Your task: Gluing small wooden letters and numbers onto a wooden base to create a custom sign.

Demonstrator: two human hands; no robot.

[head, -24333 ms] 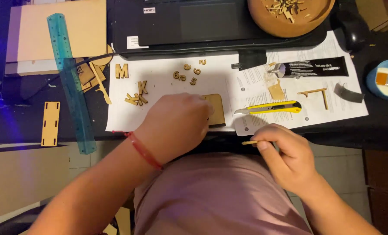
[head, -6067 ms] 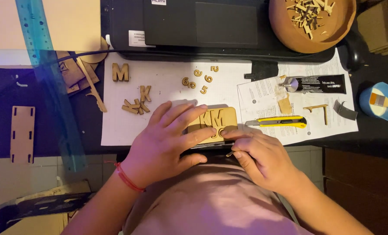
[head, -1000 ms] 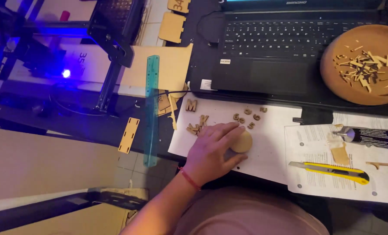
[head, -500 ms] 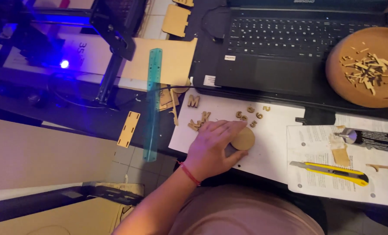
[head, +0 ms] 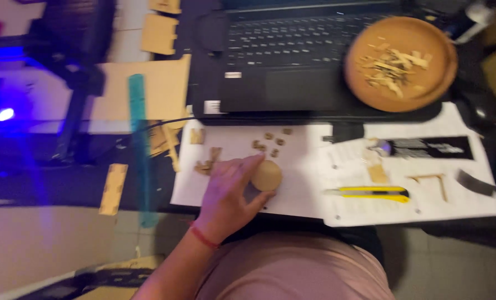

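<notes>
My left hand (head: 228, 197) rests on the white paper (head: 309, 178) at the desk's front edge, its fingers and thumb closed around a small round wooden disc (head: 266, 175). A red band circles that wrist. Small cut wooden pieces (head: 270, 140) lie scattered just beyond the fingers, and a few more (head: 206, 161) sit to their left. My right hand is out of view.
A yellow utility knife (head: 370, 193) lies on the paper to the right. A brown bowl of wood scraps (head: 400, 64) sits by the black laptop (head: 292, 61). A teal ruler (head: 139, 144), cardboard sheets (head: 142, 94) and a wooden strip (head: 113, 189) lie at left.
The view has swung to the right, so the desk things sit further left in frame. My left hand keeps its hold on the round disc in the same spot on the paper.
</notes>
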